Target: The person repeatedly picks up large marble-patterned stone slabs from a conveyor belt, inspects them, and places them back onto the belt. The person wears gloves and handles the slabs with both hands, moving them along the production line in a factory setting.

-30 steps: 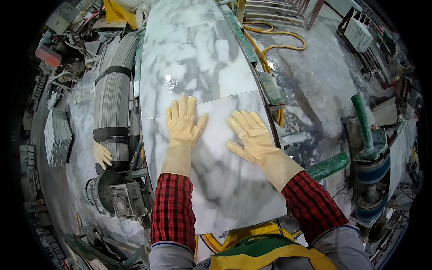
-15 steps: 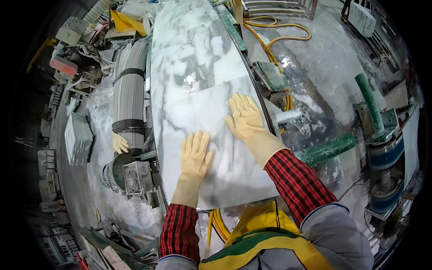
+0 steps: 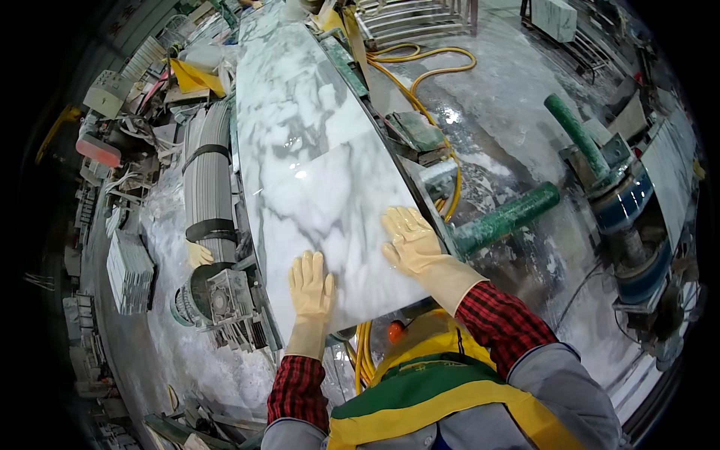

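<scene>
Yellow and green cloth, my apron [image 3: 431,397], fills the space nearest me, with red-and-black plaid sleeves [image 3: 298,390] on both my forearms. Some yellow hose [image 3: 364,352] hangs below the near edge of the marble slab [image 3: 337,262], which lies flat in front of me. My left hand [image 3: 310,289], in a cream rubber glove, rests palm down near its left corner, fingers straight and only slightly apart. My right hand [image 3: 412,244], gloved alike, lies flat by the right edge, fingers side by side, thumb a little out (neither hand is pinching anything). Just past the right edge juts a green cylinder [image 3: 510,217]. Off to the left, a loose glove [image 3: 198,253] sits against a strapped grey ribbed bundle [image 3: 208,176], and a stack of pale slabs [image 3: 129,271] stands farther left. Well beyond, a yellow hose [image 3: 450,56] loops across the wet floor [image 3: 517,112] near a metal rack [image 3: 420,19].
</scene>
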`<state>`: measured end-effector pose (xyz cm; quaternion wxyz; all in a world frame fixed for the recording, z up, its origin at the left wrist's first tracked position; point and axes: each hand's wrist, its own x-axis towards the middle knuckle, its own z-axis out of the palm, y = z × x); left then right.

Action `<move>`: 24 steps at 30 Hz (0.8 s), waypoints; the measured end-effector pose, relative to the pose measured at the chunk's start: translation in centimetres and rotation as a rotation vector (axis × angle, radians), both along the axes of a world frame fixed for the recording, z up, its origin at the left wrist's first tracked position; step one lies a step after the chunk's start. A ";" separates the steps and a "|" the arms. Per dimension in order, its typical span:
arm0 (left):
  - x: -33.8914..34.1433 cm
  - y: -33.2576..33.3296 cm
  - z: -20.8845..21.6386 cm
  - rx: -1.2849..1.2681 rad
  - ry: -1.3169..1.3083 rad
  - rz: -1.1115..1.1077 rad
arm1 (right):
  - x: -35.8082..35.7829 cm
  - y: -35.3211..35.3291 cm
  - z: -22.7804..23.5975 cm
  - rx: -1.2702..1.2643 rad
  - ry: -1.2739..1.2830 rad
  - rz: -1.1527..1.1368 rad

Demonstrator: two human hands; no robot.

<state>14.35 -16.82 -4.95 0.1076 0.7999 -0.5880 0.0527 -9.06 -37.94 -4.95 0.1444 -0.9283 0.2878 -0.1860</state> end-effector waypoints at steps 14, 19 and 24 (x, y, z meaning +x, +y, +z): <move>4.2 0.6 1.7 0.030 0.039 -0.184 | -5.6 9.2 1.4 -0.236 -0.082 -0.136; 11.6 -1.8 -1.1 0.011 0.019 -0.057 | -6.1 11.4 3.2 -0.170 -0.069 -0.114; 12.1 -4.7 -1.5 0.059 0.022 0.051 | -6.2 11.1 3.3 -0.147 -0.033 -0.085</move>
